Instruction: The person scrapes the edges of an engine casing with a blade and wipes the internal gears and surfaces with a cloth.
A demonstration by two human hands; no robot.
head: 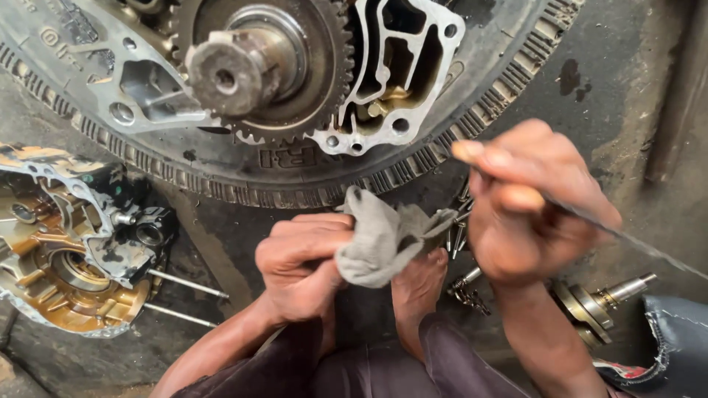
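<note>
Grey rag (383,236) is bunched in the left hand (302,265), whose fingers are curled shut around its lower part, low in the middle of the head view, just above a bare foot (419,284) and dark trousers. A thin metal rod (627,236) is pinched in the right hand (527,210) between thumb and forefinger; its blurred length runs down toward the right edge, and one end seems to reach the rag, though the contact itself cannot be made out.

Above the hands, an engine casing (398,81) with a toothed gear (324,88) and a stub shaft (228,70) is seen resting on a ribbed tyre (310,188). At the left, an oily crankcase half (66,250) lies on the dark floor (634,96), with two long studs (184,284) sticking out toward the left arm. Loose bolts (461,221) lie just behind the rag, and a short shaft with a flange (601,298) lies right of the wrist.

Several risks can be judged from this arrangement. The rod is held only by a fingertip pinch, so an oily surface could let it slip and drop among the loose bolts. Its far end swings near the flanged shaft and could be knocked against it. The bare foot sits close to the bolts and could be pricked or could scatter them. Grit from the floor could be carried on the rag onto the rod.
</note>
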